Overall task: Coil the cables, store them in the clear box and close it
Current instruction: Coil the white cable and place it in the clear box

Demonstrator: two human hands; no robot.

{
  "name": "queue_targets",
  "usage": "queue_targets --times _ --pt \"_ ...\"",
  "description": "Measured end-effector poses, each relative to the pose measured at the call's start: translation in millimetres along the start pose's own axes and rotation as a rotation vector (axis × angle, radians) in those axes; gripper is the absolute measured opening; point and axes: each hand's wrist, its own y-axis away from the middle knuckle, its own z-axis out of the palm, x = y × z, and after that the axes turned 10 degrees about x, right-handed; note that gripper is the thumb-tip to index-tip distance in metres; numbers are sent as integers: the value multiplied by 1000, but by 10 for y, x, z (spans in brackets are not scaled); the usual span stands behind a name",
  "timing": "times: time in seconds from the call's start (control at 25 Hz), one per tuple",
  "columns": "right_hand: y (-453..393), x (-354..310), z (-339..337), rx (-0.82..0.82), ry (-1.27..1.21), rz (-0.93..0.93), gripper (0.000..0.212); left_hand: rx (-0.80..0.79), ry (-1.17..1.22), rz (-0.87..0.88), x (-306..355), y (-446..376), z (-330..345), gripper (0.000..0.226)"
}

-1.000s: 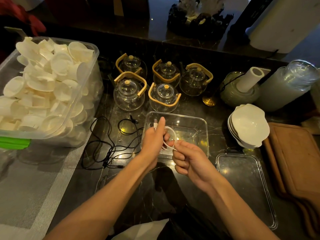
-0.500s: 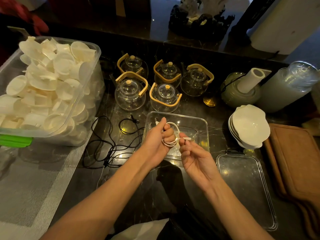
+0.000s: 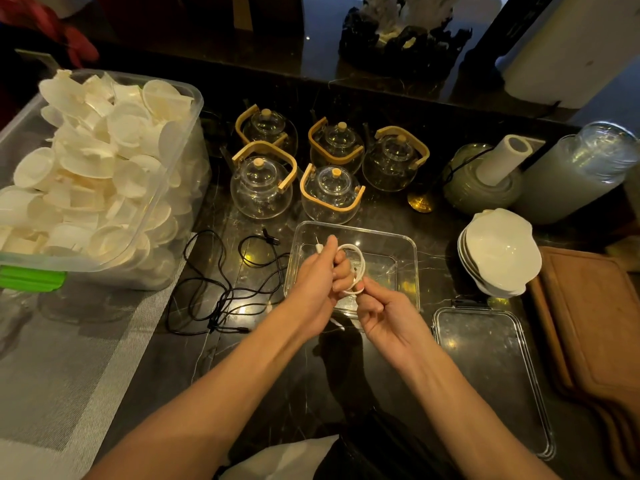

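A white cable [image 3: 356, 268], wound into a small coil, is held over the near edge of the clear box [image 3: 408, 251]. The coil is gripped in the left hand [image 3: 320, 278], with one white plug end protruding above the fingers. The other cable end is pinched by the right hand [image 3: 384, 317] beside the coil. A loose black cable [image 3: 221, 292] is spread on the dark bench [image 3: 277, 368] left of the box. The clear lid [image 3: 491, 372] is laid flat to the right. Five glass teapots [image 3: 329, 168] are grouped behind the box.
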Motion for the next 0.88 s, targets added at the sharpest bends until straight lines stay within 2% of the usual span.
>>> queue_targets --times 0.08,0.24,0.36,0.44,0.56,0.68,0.88 --pt "-20 -43 -19 37 145 -62 15 20 -149 -4 10 1 -29 40" --pt "-15 -42 -62 -15 428 -207 19 65 -226 -41 -17 -15 -37 42" --pt "30 31 -37 -88 457 -275 27 199 -421 12 -120 -74 -43 46" --pt "83 60 2 -102 513 -348 22 233 -470 20 -153 -90 -25 48" --pt "67 115 34 -13 694 -527 13 218 -500 -6 -125 -55 4 47" --pt "-20 151 -6 141 794 -700 16 162 -487 -37 -142 -35 -4 44" --pt "-70 193 -97 223 1018 -990 7 164 -612 12 -257 -62 -39 49"
